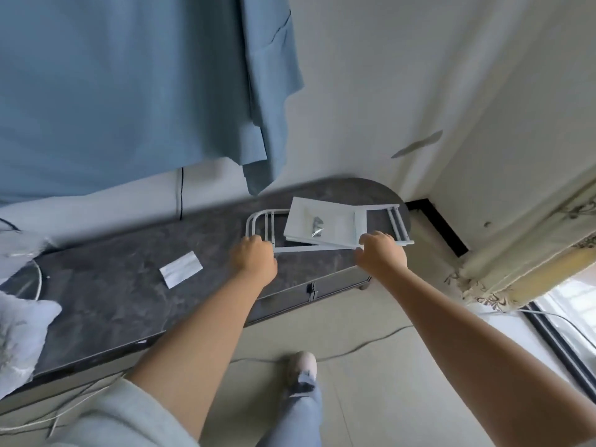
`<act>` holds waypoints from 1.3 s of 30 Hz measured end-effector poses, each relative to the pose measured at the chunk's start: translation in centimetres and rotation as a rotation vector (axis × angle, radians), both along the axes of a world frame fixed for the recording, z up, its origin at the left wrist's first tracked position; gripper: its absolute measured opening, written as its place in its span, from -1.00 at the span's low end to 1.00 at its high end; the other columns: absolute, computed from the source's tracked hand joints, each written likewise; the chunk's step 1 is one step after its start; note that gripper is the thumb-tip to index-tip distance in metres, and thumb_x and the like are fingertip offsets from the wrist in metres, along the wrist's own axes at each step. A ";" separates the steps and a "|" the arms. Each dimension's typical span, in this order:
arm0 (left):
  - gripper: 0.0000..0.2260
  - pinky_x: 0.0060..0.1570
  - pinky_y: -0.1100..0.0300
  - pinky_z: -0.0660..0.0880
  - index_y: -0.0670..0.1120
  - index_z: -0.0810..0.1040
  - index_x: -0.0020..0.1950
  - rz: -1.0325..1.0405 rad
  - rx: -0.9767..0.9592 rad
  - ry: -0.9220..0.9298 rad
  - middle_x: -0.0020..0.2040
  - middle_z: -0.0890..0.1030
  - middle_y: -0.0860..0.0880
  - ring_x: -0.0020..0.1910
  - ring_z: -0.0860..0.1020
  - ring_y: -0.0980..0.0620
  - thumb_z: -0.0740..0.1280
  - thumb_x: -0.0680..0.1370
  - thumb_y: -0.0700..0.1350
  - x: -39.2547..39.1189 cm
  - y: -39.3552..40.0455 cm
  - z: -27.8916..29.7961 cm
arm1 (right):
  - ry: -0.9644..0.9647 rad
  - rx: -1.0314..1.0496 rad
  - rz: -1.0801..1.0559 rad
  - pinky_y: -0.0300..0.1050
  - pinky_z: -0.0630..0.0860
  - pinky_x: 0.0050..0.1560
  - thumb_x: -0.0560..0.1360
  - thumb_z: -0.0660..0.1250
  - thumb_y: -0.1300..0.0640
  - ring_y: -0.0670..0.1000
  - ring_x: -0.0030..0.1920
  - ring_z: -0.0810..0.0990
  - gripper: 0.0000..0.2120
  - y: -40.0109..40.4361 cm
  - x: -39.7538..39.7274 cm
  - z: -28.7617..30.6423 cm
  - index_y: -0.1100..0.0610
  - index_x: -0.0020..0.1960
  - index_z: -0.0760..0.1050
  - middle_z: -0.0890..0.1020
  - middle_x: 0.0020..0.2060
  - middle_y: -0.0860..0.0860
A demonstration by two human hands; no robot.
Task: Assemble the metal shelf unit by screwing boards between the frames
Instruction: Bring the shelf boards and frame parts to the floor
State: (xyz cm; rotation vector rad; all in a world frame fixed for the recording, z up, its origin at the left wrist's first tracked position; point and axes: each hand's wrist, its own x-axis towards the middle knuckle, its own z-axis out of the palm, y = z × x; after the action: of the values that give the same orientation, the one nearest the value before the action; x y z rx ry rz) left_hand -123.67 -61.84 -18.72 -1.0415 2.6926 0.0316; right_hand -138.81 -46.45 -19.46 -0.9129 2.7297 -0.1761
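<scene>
A white metal frame (261, 221) lies flat on the dark marble cabinet top (129, 285), its rounded end to the left. White boards (325, 225) are stacked on the frame, with a small clear bag of screws (317, 225) on top. My left hand (254, 256) has its fingers curled at the frame's near rail by the rounded end. My right hand (380, 256) reaches to the boards' near right corner, fingers bent over the edge. A second frame's rungs (396, 221) show past the boards on the right.
A folded white paper sheet (181, 269) lies on the cabinet top to the left. A blue curtain (129, 91) hangs behind. A cushion (19, 337) sits at the far left. Cables trail over the tiled floor (371, 382). My foot (301, 369) stands near the cabinet.
</scene>
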 end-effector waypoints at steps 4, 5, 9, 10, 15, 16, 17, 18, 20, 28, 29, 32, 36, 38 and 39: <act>-0.74 0.05 0.10 0.43 -0.15 0.52 0.18 0.010 0.047 -0.043 0.17 0.50 -0.10 0.21 0.42 -0.09 0.17 0.58 -0.10 -7.1 -3.7 -1.6 | -0.079 0.041 -0.028 -0.06 0.43 0.02 0.51 0.18 0.13 0.12 0.16 0.46 -0.73 -2.9 -6.5 -2.4 0.20 0.14 0.50 0.53 0.14 0.08; -0.75 0.03 0.11 0.43 -0.14 0.53 0.17 0.008 0.065 -0.048 0.15 0.51 -0.10 0.20 0.43 -0.08 0.18 0.57 -0.10 -8.6 -4.3 -2.1 | -0.108 0.054 -0.038 -0.05 0.44 0.04 0.51 0.18 0.12 0.12 0.16 0.46 -0.73 -3.3 -7.9 -3.0 0.19 0.14 0.50 0.53 0.13 0.08; -0.76 0.00 0.12 0.42 -0.14 0.51 0.17 -0.011 0.119 -0.090 0.15 0.51 -0.08 0.18 0.44 -0.07 0.17 0.58 -0.10 -14.0 -5.7 -4.6 | -0.185 0.126 -0.067 -0.08 0.47 0.00 0.47 0.20 0.13 0.11 0.10 0.49 -0.76 -4.6 -13.6 -6.1 0.18 0.07 0.51 0.55 0.07 0.08; -0.76 0.01 0.11 0.43 -0.15 0.51 0.17 -0.009 0.147 -0.094 0.14 0.51 -0.09 0.17 0.45 -0.07 0.17 0.58 -0.11 -15.2 -5.9 -5.3 | -0.194 0.140 -0.058 -0.09 0.48 -0.03 0.46 0.21 0.13 0.11 0.08 0.50 -0.77 -4.9 -15.1 -6.9 0.17 0.06 0.52 0.56 0.06 0.08; -0.77 -0.01 0.11 0.44 -0.18 0.50 0.10 0.077 0.266 -0.101 0.09 0.52 -0.11 0.10 0.48 -0.08 0.14 0.58 -0.11 -21.0 -6.6 -9.2 | -0.291 0.222 -0.005 -0.18 0.40 -0.11 0.51 0.16 0.16 0.11 0.05 0.55 -0.77 -7.2 -22.8 -10.5 0.15 0.10 0.51 0.58 0.05 0.07; -0.78 -0.02 0.12 0.43 -0.18 0.50 0.09 0.088 0.283 -0.110 0.08 0.52 -0.11 0.10 0.48 -0.09 0.13 0.58 -0.11 -22.1 -6.7 -10.0 | -0.312 0.246 0.030 -0.17 0.43 -0.07 0.53 0.15 0.16 0.11 0.06 0.55 -0.75 -7.7 -24.1 -11.5 0.15 0.13 0.51 0.58 0.07 0.07; -0.78 -0.01 0.12 0.42 -0.18 0.49 0.09 0.104 0.303 -0.123 0.09 0.52 -0.11 0.12 0.47 -0.09 0.13 0.58 -0.11 -23.2 -6.8 -10.8 | -0.346 0.271 0.078 -0.14 0.47 -0.01 0.54 0.13 0.15 0.11 0.09 0.54 -0.74 -8.3 -25.3 -12.5 0.15 0.16 0.49 0.57 0.10 0.07; -0.78 0.02 0.11 0.40 -0.18 0.48 0.10 0.126 0.325 -0.136 0.10 0.51 -0.12 0.13 0.46 -0.10 0.12 0.59 -0.10 -24.2 -6.8 -11.7 | -0.375 0.309 0.120 -0.10 0.49 0.07 0.54 0.13 0.15 0.11 0.13 0.53 -0.72 -8.8 -26.2 -13.4 0.15 0.20 0.47 0.56 0.14 0.07; -0.77 0.05 0.10 0.41 -0.18 0.45 0.13 0.193 0.362 -0.146 0.13 0.49 -0.11 0.16 0.44 -0.10 0.12 0.59 -0.10 -25.8 -7.0 -13.3 | -0.415 0.346 0.138 -0.03 0.48 0.16 0.55 0.13 0.12 0.13 0.19 0.50 -0.68 -9.8 -27.7 -15.1 0.15 0.27 0.42 0.52 0.20 0.08; -0.75 -0.06 0.14 0.43 -0.18 0.37 0.19 0.451 0.486 -0.139 0.13 0.48 -0.11 0.13 0.46 -0.07 0.16 0.60 -0.07 -27.8 -7.1 -20.7 | -0.445 0.342 0.266 0.02 0.26 0.38 0.57 0.17 0.00 0.09 0.45 0.18 -0.50 -13.2 -29.7 -23.1 0.07 0.46 0.14 0.18 0.46 0.03; -0.73 -0.04 0.13 0.44 -0.18 0.35 0.21 0.475 0.500 -0.136 0.15 0.48 -0.12 0.14 0.46 -0.08 0.17 0.59 -0.04 -28.0 -7.4 -21.6 | -0.430 0.345 0.261 0.03 0.23 0.39 0.57 0.17 -0.01 0.09 0.47 0.12 -0.47 -13.7 -29.9 -23.9 0.06 0.47 0.09 0.11 0.48 0.03; -0.61 0.04 0.10 0.45 -0.20 0.28 0.30 0.574 0.562 -0.089 0.22 0.45 -0.16 0.19 0.45 -0.11 0.24 0.57 -0.02 -28.3 -7.6 -24.2 | -0.422 0.349 0.220 0.03 0.23 0.38 0.55 0.21 0.01 0.11 0.47 0.09 -0.39 -14.4 -30.3 -25.9 0.07 0.49 0.01 0.09 0.48 0.06; -0.52 0.05 0.14 0.44 -0.25 0.23 0.36 0.945 0.635 0.074 0.28 0.42 -0.20 0.22 0.47 -0.14 0.30 0.55 -0.07 -28.3 -5.7 -25.4 | -0.321 0.375 0.267 -0.01 0.35 0.24 0.53 0.25 0.08 0.12 0.27 0.35 -0.58 -14.2 -30.9 -27.5 0.12 0.35 0.26 0.44 0.23 0.10; -0.55 0.04 0.15 0.42 -0.28 0.25 0.35 1.154 0.731 0.105 0.28 0.44 -0.20 0.22 0.47 -0.14 0.29 0.56 -0.10 -28.5 -4.6 -25.6 | -0.357 0.365 0.264 -0.03 0.40 0.12 0.54 0.22 0.14 0.14 0.15 0.45 -0.76 -13.8 -31.2 -28.2 0.15 0.20 0.39 0.54 0.09 0.11; -0.60 0.01 0.16 0.40 -0.28 0.29 0.32 1.224 0.806 0.080 0.24 0.46 -0.19 0.20 0.48 -0.14 0.27 0.57 -0.11 -28.6 -4.2 -25.9 | -0.415 0.359 0.230 -0.04 0.44 0.05 0.55 0.20 0.16 0.15 0.09 0.50 -0.81 -13.6 -31.3 -28.5 0.16 0.14 0.45 0.57 0.05 0.12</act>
State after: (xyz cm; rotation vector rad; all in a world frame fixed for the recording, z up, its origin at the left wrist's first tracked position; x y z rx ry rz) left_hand -152.29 -66.01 -44.59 -2.0717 1.3740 1.2172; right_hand -170.08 -60.06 -47.93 -0.9499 2.1634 0.1493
